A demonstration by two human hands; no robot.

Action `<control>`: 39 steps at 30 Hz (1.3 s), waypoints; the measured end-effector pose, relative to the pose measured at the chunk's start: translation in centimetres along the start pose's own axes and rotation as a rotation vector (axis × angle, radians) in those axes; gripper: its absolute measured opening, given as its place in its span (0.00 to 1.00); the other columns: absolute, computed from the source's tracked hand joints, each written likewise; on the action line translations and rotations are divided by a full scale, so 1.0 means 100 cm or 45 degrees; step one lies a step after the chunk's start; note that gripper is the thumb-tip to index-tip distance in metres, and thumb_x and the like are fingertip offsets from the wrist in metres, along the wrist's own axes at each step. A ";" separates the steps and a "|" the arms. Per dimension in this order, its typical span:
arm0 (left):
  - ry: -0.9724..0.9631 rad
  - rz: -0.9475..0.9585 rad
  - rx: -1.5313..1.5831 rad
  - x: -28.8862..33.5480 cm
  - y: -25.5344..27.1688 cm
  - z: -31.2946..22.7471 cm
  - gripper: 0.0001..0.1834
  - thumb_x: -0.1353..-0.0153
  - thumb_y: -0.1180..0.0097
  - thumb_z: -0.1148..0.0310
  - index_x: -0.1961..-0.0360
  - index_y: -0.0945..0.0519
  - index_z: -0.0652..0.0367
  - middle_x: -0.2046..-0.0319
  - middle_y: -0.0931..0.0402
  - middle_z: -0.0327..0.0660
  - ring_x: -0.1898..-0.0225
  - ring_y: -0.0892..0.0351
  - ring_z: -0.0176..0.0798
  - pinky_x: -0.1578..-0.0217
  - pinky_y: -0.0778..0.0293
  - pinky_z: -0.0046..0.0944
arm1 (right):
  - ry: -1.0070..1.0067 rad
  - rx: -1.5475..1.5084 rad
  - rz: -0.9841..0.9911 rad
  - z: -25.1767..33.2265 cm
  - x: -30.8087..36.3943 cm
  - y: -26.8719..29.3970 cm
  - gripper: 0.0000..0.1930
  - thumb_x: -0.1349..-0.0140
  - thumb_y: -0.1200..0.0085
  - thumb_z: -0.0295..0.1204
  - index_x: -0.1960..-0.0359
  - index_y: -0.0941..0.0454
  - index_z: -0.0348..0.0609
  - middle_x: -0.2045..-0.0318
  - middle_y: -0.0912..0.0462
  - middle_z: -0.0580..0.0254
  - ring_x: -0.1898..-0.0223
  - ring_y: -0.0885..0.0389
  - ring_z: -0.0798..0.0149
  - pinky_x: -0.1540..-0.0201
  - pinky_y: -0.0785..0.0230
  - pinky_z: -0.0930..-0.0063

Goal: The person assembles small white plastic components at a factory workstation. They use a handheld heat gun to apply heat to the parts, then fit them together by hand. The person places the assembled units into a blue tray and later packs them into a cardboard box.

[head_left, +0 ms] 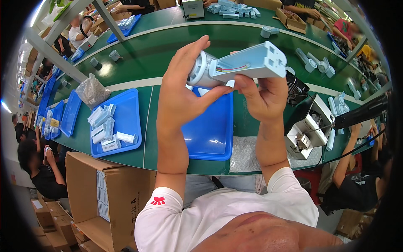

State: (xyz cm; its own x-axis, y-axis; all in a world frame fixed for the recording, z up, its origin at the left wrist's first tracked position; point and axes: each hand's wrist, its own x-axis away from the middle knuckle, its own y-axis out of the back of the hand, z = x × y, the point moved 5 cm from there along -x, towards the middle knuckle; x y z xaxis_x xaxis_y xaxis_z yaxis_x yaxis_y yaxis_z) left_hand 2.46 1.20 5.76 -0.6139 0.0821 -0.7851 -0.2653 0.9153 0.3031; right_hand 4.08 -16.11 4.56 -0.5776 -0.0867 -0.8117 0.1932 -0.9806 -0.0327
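Above the bench I hold a light-blue plastic housing (260, 61), a round vented head joined to a hollow open handle, like a small handheld fan. Thin red and yellow wires show inside the handle. My left hand (178, 90) wraps around the round head, thumb along its lower side. My right hand (268, 98) grips the handle from below, its thumb at the near edge and its other fingers partly hidden behind. Beneath my hands lies a blue tray (210, 147) with a few light pieces at its far end, mostly hidden.
To the left, a blue tray (136, 122) holds several small boxes beside a plastic bag (92, 92). A screw-feeder-like machine (304, 136) and black electric screwdriver (361, 113) stand right. Similar parts (310, 64) lie on the green conveyor (168, 46). An open carton (115, 176) sits lower left; co-workers sit around.
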 end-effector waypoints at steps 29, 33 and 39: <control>-0.091 0.097 -0.165 0.004 0.016 0.047 0.46 0.53 0.29 0.70 0.30 0.30 0.61 0.40 0.28 0.50 0.40 0.26 0.48 0.38 0.30 0.44 | -0.239 0.286 0.311 -0.025 0.001 -0.033 0.18 0.39 0.29 0.31 0.51 0.20 0.39 0.71 0.14 0.67 0.75 0.21 0.78 0.73 0.31 0.81; 0.126 0.172 -0.080 0.016 0.008 0.080 0.45 0.50 0.27 0.71 0.29 0.31 0.59 0.39 0.29 0.49 0.40 0.27 0.49 0.36 0.32 0.45 | -0.522 0.251 0.263 -0.044 -0.003 -0.036 0.19 0.38 0.31 0.26 0.47 0.20 0.37 0.60 0.13 0.62 0.63 0.16 0.74 0.62 0.23 0.79; 0.228 0.156 0.121 0.023 -0.012 0.116 0.44 0.39 0.27 0.67 0.25 0.37 0.60 0.31 0.34 0.52 0.35 0.26 0.47 0.37 0.28 0.45 | -0.391 0.381 0.240 -0.094 -0.006 -0.020 0.15 0.31 0.35 0.31 0.46 0.17 0.39 0.63 0.12 0.63 0.63 0.17 0.75 0.60 0.26 0.79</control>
State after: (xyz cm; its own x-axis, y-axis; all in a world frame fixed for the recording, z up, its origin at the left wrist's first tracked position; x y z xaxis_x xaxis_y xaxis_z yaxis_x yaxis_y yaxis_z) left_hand 10.01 4.88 -2.72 -0.7616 0.1317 -0.6345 -0.1141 0.9366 0.3314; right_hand 11.52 -12.48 -0.42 -0.7712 -0.2716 -0.5758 0.1057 -0.9465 0.3049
